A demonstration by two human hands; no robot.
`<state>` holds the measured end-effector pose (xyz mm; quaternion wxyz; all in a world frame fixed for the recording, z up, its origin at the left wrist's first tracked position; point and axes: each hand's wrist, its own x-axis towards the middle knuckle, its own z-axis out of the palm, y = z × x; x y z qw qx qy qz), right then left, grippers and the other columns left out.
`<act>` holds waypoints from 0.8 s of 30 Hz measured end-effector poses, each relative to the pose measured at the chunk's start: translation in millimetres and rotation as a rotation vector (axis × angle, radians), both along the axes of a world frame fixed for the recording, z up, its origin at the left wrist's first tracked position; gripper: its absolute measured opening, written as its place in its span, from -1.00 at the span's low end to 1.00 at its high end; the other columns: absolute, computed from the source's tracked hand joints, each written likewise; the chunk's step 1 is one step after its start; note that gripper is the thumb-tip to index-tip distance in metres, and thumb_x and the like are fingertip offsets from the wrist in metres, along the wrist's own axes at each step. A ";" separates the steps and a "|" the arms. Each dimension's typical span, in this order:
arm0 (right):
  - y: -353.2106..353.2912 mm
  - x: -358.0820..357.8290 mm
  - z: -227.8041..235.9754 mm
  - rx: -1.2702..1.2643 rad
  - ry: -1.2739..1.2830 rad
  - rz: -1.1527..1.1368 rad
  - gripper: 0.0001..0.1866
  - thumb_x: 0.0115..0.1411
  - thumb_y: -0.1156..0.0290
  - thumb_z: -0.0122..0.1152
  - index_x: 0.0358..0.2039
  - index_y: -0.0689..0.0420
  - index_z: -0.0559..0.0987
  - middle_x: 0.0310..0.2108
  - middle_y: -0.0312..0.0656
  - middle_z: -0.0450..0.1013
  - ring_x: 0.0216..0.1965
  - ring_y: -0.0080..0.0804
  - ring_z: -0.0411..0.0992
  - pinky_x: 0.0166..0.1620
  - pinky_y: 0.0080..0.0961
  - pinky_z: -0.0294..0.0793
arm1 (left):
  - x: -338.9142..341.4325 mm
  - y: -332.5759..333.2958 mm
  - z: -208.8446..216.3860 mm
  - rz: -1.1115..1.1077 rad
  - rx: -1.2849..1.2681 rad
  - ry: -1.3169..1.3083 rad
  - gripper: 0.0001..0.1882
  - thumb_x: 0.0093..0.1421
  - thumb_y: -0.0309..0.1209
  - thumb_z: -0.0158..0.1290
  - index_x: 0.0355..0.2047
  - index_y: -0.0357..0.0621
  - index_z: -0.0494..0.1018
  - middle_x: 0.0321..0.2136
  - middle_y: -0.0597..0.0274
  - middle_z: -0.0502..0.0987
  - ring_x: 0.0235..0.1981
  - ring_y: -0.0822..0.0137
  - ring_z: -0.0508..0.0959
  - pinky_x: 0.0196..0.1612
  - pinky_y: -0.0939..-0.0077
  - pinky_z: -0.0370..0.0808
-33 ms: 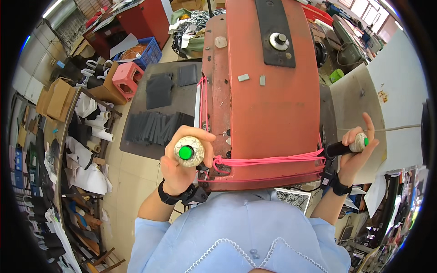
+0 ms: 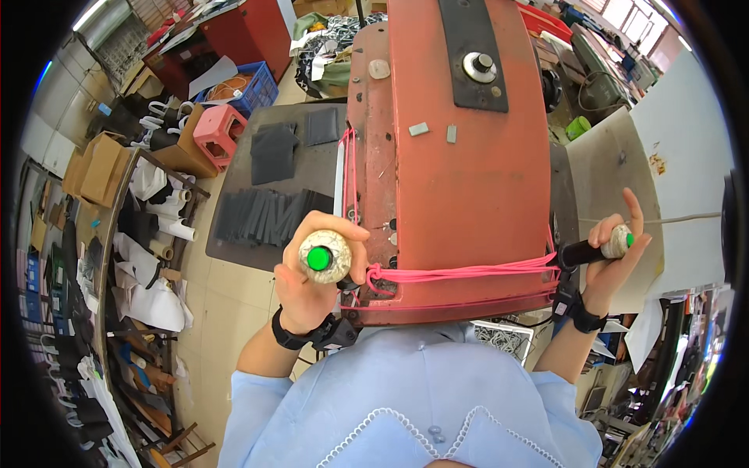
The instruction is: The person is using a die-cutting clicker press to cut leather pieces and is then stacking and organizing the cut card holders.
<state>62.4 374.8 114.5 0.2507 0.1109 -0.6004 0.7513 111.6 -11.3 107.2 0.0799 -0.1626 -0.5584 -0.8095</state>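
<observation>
My left hand (image 2: 299, 300) is wrapped around a taped handle grip (image 2: 337, 269) with a green push button (image 2: 318, 258) on its end. At the other side of a red machine (image 2: 472, 203), my right hand (image 2: 611, 273) closes on a second handle (image 2: 581, 253), black with a pale wrapped end and a green button (image 2: 630, 240). Its index finger sticks out, away from the grip. Pink cord (image 2: 460, 274) stretches in several strands across the machine's near end, between the two handles. Most of the left fingers are hidden behind the grip.
Left of the machine, a dark table (image 2: 234, 168) carries black sheets (image 2: 273, 152) and a row of black strips (image 2: 269, 218). A pink stool (image 2: 218, 134) and a blue crate (image 2: 253, 87) stand beyond it. A black dial panel (image 2: 468, 31) is on the machine's top.
</observation>
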 end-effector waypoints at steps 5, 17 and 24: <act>24.0 -10.1 11.3 0.041 -0.040 0.011 -0.21 0.41 -0.21 -0.19 0.27 0.32 0.26 -0.59 -0.29 0.30 -0.53 -0.54 0.30 -0.40 -0.63 0.29 | 4.5 16.5 18.5 0.014 -0.233 -0.063 -0.01 0.09 0.57 -0.26 -0.15 -0.26 0.34 -0.55 0.20 0.44 -0.51 0.37 0.47 -0.32 0.44 0.42; 40.9 -9.6 24.9 0.498 0.016 -0.771 -0.51 0.48 0.12 -0.11 0.15 0.28 0.44 0.06 -0.08 0.46 0.16 -0.38 0.37 0.23 -0.38 0.29 | -19.9 116.5 14.8 -0.421 -0.426 0.467 0.27 0.03 -0.34 0.37 0.44 -0.29 -0.39 0.38 -0.23 0.03 0.35 -0.05 0.19 0.34 0.24 0.18; -20.8 31.4 7.8 0.062 -0.028 0.250 -0.20 0.41 -0.26 -0.29 0.15 0.32 0.37 -0.16 -0.08 0.48 -0.12 -0.27 0.45 0.11 -0.32 0.37 | -51.9 77.4 -34.6 -0.436 -0.766 0.290 -0.57 0.15 -0.38 0.25 0.02 -0.21 0.49 0.05 0.00 0.52 0.07 0.01 0.51 0.14 0.26 0.43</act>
